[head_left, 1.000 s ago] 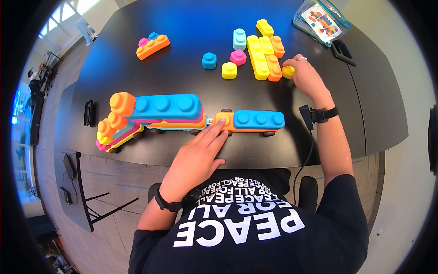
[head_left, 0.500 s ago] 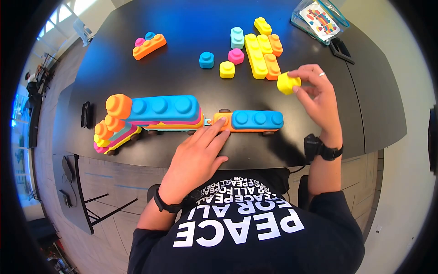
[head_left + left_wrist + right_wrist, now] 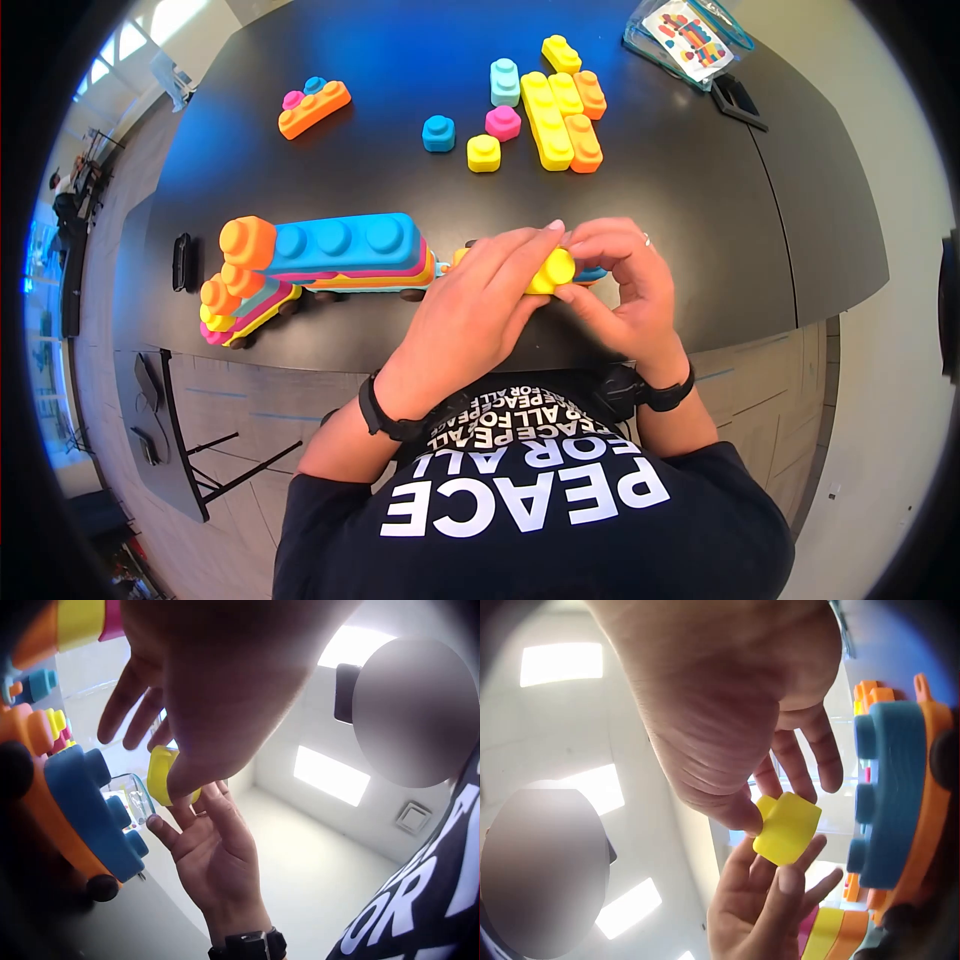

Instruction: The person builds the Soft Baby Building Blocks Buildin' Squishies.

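Observation:
A small yellow building block is held between both hands, above the rear wagon of a toy block train. My left hand grips it from the left, its thumb against the block in the left wrist view. From the right, my right hand pinches the same block with thumb and fingers. The wagon's three-stud blue block sits on an orange wheeled base; from the head both are mostly covered by the hands. Left of them stands the train's front part, topped by a long blue block.
Farther back lie a blue block, a pink block, a yellow block and a cluster with a long yellow block. An orange block lies far left. A clear bag stands at the back right.
My right hand has brought the yellow block from beside the cluster down to the rear wagon. My left hand has left the wagon's orange stud and joined it on the block.

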Tool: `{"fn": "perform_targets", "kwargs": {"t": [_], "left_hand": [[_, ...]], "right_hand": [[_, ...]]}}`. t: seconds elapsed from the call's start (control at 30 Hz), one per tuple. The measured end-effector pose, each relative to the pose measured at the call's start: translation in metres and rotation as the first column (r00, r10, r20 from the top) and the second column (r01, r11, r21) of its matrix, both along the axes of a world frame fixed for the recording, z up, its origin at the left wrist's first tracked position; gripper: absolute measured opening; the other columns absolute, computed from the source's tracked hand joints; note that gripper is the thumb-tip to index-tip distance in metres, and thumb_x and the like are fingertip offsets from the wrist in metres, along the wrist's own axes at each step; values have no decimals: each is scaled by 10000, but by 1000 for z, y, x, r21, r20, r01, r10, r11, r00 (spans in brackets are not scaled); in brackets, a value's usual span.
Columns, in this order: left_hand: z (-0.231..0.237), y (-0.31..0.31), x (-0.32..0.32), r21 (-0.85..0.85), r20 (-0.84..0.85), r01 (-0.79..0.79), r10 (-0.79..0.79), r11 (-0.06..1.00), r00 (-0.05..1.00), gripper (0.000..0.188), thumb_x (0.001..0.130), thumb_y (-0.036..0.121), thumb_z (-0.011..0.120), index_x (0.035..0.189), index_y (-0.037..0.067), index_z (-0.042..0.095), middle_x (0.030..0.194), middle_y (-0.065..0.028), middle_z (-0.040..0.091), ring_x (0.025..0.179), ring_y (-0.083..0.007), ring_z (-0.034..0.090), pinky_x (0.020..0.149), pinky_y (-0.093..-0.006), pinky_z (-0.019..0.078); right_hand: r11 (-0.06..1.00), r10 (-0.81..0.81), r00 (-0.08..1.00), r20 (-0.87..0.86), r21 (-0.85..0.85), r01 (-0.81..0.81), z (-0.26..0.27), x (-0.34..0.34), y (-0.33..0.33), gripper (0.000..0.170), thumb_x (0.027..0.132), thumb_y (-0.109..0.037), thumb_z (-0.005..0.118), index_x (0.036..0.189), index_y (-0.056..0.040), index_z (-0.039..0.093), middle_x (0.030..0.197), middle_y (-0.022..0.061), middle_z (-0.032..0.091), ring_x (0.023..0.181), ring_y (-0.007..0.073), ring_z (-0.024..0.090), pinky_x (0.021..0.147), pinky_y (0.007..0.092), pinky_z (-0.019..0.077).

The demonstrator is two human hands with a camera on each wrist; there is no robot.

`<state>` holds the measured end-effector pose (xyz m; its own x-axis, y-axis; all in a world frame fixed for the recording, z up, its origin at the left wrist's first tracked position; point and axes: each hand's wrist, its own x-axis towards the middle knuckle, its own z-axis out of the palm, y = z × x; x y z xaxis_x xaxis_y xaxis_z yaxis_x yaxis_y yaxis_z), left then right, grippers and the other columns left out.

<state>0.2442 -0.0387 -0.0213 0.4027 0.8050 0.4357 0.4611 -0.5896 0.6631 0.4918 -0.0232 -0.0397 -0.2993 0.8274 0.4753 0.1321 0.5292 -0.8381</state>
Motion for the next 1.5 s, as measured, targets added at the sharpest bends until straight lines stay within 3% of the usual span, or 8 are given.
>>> {"fn": "perform_targets", "kwargs": {"t": [0.1, 0.3, 0.5, 0.63, 1.03, 1.13, 1.23, 1.5], "left_hand": [[0, 0, -5, 9, 11, -25, 25, 1000, 1000, 718, 922, -42, 874, 1599, 66, 661, 1548, -213, 712, 1344, -449, 735, 1078, -486, 637], [5, -15, -24, 92, -83, -134, 142, 987, 986, 624, 920, -101, 811, 1510, 33, 663, 1569, -206, 710, 1381, -470, 719, 1154, -516, 597], [-31, -34, -16, -6, -218, -336, 326, 942, 920, 678, 1001, -67, 788, 1636, 40, 578, 1585, -221, 711, 1370, -468, 733, 1060, -509, 661], [-33, -27, -18, -37, -385, -436, 390, 899, 837, 619, 1066, 20, 764, 1654, 47, 573, 1506, -206, 758, 1149, -455, 817, 860, -520, 691], [-13, -25, -23, -54, -612, -508, 374, 860, 697, 534, 1066, 147, 819, 1559, 18, 657, 1087, -216, 840, 932, -435, 826, 770, -537, 654], [-19, -23, -27, -42, -595, -493, 374, 869, 711, 516, 1074, 149, 808, 1550, 17, 656, 1023, -214, 836, 915, -434, 823, 775, -535, 654], [-27, -12, -24, 83, -557, -375, 355, 923, 751, 443, 1048, 50, 694, 1481, -41, 665, 977, -161, 815, 770, -336, 838, 655, -439, 658], [-35, -1, -26, -43, -488, -345, 282, 938, 826, 540, 1067, 139, 820, 1560, 47, 620, 998, -208, 817, 913, -438, 814, 755, -535, 633]], "right_hand": [[970, -72, 981, 179, 241, 27, 17, -2, 11, 467, 918, -78, 979, 1330, -32, 762, 1365, 176, 762, 1230, 349, 754, 1042, 452, 620], [999, -49, 908, 416, 31, 39, -3, 13, 20, 469, 946, -97, 944, 1372, -46, 755, 1353, 156, 781, 1313, 415, 707, 1129, 492, 582], [998, 1, 914, 406, -64, 27, -14, 19, 19, 429, 985, -95, 911, 1381, -55, 750, 1354, 155, 777, 1295, 422, 701, 1150, 499, 560], [996, 12, 910, 413, -81, 24, -13, 19, 20, 417, 993, -96, 907, 1376, -55, 749, 1349, 152, 777, 1292, 424, 698, 1149, 499, 555], [996, 19, 922, 386, -86, 15, -18, 17, 23, 421, 993, -99, 908, 1381, -57, 749, 1352, 150, 770, 1292, 426, 695, 1146, 499, 555], [996, 18, 924, 381, -90, 17, -19, 17, 22, 425, 992, -100, 908, 1384, -56, 750, 1355, 150, 770, 1294, 424, 696, 1147, 497, 555], [995, 25, 928, 372, -102, 14, -22, 17, 23, 429, 992, -103, 909, 1388, -56, 750, 1360, 151, 771, 1296, 422, 698, 1150, 497, 555], [995, 25, 926, 377, -97, 12, -20, 19, 23, 425, 991, -96, 908, 1384, -53, 752, 1358, 153, 774, 1296, 422, 702, 1151, 488, 556]]}}
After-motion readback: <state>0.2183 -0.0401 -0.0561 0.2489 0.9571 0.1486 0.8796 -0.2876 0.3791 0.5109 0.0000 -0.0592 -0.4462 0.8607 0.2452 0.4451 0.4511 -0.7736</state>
